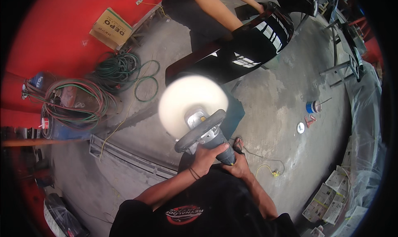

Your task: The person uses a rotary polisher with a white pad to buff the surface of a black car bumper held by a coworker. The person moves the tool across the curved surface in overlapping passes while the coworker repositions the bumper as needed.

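Daylight is pretty even here, no harsh shadows on the concrete floor (282,96). The glossy black panel (248,46) throws bright window-like glare. The white polishing pad (186,100) is smeared with blur, and heavy fisheye bending plus black vignette eats the corners.

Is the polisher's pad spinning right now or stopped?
Spinning, it seems: the white pad is smeared with blur, while the polisher body and both hands gripping it look sharp.

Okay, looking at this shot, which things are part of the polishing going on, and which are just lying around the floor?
In use: polisher with its blurred white pad, gripped by the left hand and right hand; glossy black panel, steadied by another person's hand.

Lying about: green hose coils, cardboard box, blue can, round lid, newspapers, yellow cable.
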`<state>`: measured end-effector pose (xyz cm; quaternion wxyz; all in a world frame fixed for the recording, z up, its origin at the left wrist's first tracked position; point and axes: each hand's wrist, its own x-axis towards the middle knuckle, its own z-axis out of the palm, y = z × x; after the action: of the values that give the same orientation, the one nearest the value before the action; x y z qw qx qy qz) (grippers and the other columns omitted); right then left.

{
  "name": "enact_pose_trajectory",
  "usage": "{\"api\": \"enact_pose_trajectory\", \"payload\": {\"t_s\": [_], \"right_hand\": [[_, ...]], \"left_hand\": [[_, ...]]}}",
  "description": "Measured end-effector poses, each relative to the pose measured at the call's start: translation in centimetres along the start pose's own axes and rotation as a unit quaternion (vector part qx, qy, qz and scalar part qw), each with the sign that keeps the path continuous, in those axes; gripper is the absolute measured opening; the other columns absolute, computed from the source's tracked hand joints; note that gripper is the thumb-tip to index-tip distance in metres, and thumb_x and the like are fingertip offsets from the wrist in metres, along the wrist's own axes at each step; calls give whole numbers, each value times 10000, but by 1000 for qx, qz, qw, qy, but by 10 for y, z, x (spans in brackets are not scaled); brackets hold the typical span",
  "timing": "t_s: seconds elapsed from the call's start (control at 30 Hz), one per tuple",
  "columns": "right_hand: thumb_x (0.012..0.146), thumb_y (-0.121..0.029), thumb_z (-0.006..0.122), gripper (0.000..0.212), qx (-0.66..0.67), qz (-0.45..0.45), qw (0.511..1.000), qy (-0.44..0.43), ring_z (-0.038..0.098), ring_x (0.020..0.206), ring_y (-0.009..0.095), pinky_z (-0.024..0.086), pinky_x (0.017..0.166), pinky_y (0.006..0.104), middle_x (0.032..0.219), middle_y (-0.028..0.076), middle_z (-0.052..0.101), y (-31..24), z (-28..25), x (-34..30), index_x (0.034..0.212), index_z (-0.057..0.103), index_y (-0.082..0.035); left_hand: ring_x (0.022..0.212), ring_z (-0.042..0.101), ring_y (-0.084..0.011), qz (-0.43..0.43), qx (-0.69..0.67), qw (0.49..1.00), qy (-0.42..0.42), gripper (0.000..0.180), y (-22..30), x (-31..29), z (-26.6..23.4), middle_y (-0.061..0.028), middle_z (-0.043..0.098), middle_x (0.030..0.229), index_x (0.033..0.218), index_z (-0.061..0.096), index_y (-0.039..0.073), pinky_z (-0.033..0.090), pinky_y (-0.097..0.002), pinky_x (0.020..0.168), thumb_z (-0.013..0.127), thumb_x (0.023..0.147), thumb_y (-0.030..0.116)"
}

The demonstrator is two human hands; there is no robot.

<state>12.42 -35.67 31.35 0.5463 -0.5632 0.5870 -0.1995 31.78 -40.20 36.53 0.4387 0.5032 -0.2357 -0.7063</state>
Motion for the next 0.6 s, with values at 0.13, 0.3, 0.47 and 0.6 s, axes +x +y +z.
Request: {"api": "enact_pose_trajectory", "payload": {"t_s": [0.13,0.3,0.47,0.6], "right_hand": [[743,-274,898,618,-27,-46,999,-7,780,998,419,601,923,442,1066,237,794,20,-42,14,1271,718,-10],[724,-255,913,566,-12,-48,999,-17,787,952,390,603,910,430,1032,227,795,62,-106,28,1198,743,4],[786,-148,871,355,97,-32,995,-9,755,863,183,596,789,356,945,104,786,35,-176,24,1055,736,40],[792,-108,837,233,154,22,987,-35,636,593,138,495,567,312,730,39,669,11,-208,20,937,679,-18]], "left_hand": [[1048,709,-162,47,12,998,28,335,-9,12,42,-49,732,1129,1219,686,34,568,-363,967,845,926,63],[1051,712,-161,79,14,995,51,366,-15,27,118,-46,734,1144,1221,694,32,579,-349,937,876,908,80],[1029,729,-175,92,47,994,41,467,-8,49,183,-90,754,1129,1232,686,-4,605,-357,901,925,859,146],[1156,704,-237,163,106,980,39,798,-10,76,208,-150,713,1280,1412,558,-23,579,-405,1012,967,803,289]]}}
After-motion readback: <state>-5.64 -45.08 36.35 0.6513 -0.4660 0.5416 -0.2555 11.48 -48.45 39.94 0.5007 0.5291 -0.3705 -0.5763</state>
